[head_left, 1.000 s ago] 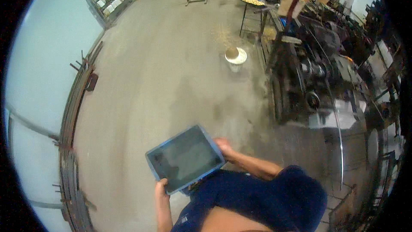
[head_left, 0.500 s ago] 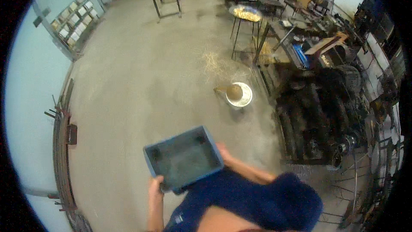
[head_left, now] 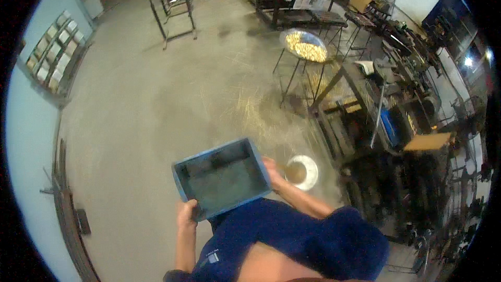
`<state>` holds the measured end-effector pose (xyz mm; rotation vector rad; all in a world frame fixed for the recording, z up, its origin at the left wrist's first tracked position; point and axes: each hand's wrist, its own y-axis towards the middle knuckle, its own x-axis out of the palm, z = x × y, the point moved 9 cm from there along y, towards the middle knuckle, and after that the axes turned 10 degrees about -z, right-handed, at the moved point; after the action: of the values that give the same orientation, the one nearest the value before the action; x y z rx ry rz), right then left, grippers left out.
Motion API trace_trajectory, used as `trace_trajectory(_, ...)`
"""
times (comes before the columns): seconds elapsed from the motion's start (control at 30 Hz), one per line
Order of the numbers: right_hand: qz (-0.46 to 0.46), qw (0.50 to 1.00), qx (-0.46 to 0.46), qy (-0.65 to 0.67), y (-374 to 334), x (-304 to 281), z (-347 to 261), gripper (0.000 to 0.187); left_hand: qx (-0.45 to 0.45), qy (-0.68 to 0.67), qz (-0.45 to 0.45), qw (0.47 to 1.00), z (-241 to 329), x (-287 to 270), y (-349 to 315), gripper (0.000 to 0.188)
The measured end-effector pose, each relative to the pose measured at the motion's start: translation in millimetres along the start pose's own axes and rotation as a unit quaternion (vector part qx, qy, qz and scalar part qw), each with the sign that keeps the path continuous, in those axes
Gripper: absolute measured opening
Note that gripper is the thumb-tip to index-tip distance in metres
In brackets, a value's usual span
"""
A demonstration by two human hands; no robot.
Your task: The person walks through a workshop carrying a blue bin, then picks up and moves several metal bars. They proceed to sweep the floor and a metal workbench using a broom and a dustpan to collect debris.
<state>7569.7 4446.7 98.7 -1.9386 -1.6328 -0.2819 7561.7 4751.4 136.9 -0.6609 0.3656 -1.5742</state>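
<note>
A blue rectangular plastic crate (head_left: pixel 224 177) is held in front of my body, tilted slightly, its inside bare as far as I can see. My left hand (head_left: pixel 187 212) grips its near left corner, the thumb over the rim. On the opposite side my right hand (head_left: pixel 270 169) is closed on the crate's right wall, with part of the fingers hidden behind it. Just beyond the right hand, a white bucket (head_left: pixel 311 173) stands on the floor with something brown in it that I cannot make out.
Ahead on the right, a round metal pan (head_left: pixel 308 48) of shiny golden pieces rests on a thin-legged stand. Golden shavings (head_left: pixel 249 112) litter the floor. Dark machinery (head_left: pixel 381 177) lines the right side. A metal frame (head_left: pixel 172 13) stands far ahead; long bars (head_left: pixel 68 219) lie along the left wall.
I have moved forward across the floor with the crate in both hands. The bucket, pan stand and bench are now nearer and lower in view.
</note>
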Motion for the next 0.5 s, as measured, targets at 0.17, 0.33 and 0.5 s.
trace_trajectory(0.17, 0.025, 0.999, -0.012, 0.026, 140.0, -16.1, -54.3, 0.013, 0.038, 0.044, -0.095, 0.994, 142.7, 80.8, 149.7, 0.031)
trace_trajectory(0.33, 0.179, 0.978, 0.047, 0.097, 260.7, -55.3, -109.5, 0.017, -0.034, 0.134, -0.127, 0.982, 227.0, 161.9, 314.3, 0.033)
trace_trajectory(0.5, 0.219, 0.968, 0.005, 0.121, 418.5, -109.1, -179.4, 0.02, -0.004, 0.137, -0.165, 0.977, 304.8, 263.1, 461.4, 0.032)
